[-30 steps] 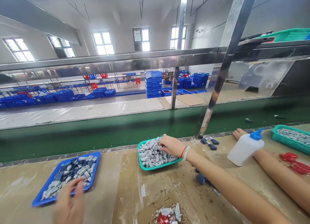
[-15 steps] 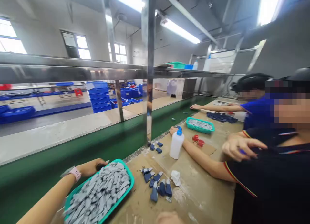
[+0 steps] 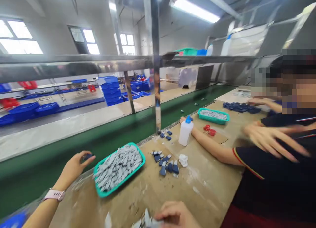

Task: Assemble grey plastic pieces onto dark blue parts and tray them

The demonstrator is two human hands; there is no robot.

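My left hand (image 3: pixel 75 167), with a pink watch on the wrist, hovers at the table's edge by the green conveyor belt (image 3: pixel 118 132). Its fingers pinch a small dark blue part (image 3: pixel 87 155). Just to its right lies a teal tray (image 3: pixel 100 191) heaped with grey parts. My right hand (image 3: pixel 175 216) is at the bottom edge, fingers curled over white and grey scraps (image 3: pixel 145 221). What it grips is hidden.
A cluster of blue parts (image 3: pixel 166 165) and a white bottle with a blue cap (image 3: pixel 185 132) lie beyond the tray. A co-worker's forearm (image 3: pixel 212 147) rests on the table, their other hand (image 3: pixel 269 139) blurred. A second teal tray (image 3: pixel 213 115) stands farther along.
The view has shifted. My left hand has moved from the tray's far rim to its left, still pinching a dark part. My right hand shows more at the bottom.
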